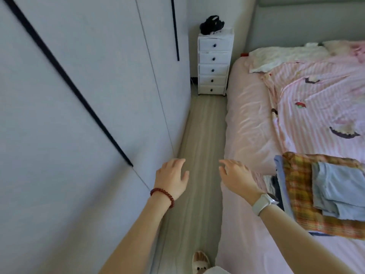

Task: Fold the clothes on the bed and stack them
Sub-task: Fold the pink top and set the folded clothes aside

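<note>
A stack of folded clothes lies on the pink bed [246, 119] at the right. On top is a light blue garment [337, 190], under it an orange plaid piece [300, 198], with blue and dark layers at the left edge. My left hand [171, 177] hovers over the floor strip, fingers relaxed, holding nothing. It wears a red bead bracelet. My right hand [237, 177], with a white watch on the wrist, is at the bed's left edge, fingers spread and empty, just left of the stack.
A pink striped duvet [316, 99] covers the bed's far right, with a white pillow [276, 58] at the head. Grey wardrobe doors [79, 115] line the left. A white drawer unit [214, 64] with a black item on top ends the narrow floor strip [201, 135].
</note>
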A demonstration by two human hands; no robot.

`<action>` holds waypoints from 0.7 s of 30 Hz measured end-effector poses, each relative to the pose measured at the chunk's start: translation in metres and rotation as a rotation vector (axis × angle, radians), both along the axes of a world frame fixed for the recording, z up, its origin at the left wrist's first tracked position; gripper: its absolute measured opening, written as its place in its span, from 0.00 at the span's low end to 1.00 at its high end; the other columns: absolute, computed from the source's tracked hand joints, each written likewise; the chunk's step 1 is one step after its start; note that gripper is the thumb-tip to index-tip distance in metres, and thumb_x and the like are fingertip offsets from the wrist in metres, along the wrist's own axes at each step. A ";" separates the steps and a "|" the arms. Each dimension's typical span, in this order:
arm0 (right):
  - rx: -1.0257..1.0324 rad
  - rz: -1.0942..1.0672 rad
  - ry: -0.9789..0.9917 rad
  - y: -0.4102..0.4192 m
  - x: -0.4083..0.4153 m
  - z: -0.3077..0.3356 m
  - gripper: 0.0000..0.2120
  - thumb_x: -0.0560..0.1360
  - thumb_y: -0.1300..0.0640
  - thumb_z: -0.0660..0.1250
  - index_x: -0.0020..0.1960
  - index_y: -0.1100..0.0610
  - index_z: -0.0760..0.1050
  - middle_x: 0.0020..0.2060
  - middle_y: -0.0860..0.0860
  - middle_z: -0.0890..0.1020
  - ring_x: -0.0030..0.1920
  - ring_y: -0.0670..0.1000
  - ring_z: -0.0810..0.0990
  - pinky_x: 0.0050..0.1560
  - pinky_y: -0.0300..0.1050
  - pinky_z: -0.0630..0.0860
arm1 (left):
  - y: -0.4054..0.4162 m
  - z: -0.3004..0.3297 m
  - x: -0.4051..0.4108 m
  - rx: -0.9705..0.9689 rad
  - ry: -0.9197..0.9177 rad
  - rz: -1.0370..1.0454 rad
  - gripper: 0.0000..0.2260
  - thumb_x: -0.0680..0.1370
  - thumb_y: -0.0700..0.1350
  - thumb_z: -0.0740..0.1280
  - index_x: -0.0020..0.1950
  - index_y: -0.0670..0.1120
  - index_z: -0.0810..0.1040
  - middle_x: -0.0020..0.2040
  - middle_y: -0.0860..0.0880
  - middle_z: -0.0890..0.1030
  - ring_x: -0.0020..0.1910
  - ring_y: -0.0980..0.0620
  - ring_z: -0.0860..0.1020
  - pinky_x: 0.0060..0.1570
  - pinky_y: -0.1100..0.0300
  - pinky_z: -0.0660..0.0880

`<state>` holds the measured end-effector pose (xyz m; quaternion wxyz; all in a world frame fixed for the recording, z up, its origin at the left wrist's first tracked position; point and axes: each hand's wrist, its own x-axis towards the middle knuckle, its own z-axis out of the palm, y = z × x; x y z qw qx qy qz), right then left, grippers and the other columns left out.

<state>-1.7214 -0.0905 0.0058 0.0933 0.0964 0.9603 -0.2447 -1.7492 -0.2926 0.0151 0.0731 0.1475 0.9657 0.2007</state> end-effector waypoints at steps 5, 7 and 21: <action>0.059 -0.177 0.040 0.060 -0.083 0.045 0.19 0.80 0.54 0.53 0.69 0.53 0.67 0.67 0.51 0.71 0.68 0.53 0.66 0.68 0.51 0.59 | 0.082 0.033 -0.135 0.046 0.047 -0.179 0.19 0.80 0.50 0.58 0.70 0.49 0.66 0.69 0.51 0.68 0.67 0.49 0.66 0.64 0.54 0.62; 0.058 -0.258 0.078 0.083 -0.116 0.060 0.19 0.79 0.54 0.54 0.69 0.53 0.67 0.67 0.51 0.72 0.68 0.53 0.66 0.69 0.52 0.60 | 0.111 0.046 -0.184 0.038 0.064 -0.250 0.19 0.80 0.50 0.58 0.70 0.49 0.66 0.70 0.50 0.67 0.67 0.49 0.66 0.64 0.52 0.63; 0.111 -0.558 0.179 0.218 -0.346 0.107 0.19 0.80 0.52 0.53 0.69 0.52 0.68 0.65 0.52 0.73 0.64 0.56 0.70 0.62 0.50 0.67 | 0.272 0.103 -0.485 0.045 0.160 -0.555 0.20 0.80 0.51 0.57 0.71 0.48 0.66 0.70 0.48 0.67 0.67 0.48 0.68 0.63 0.53 0.67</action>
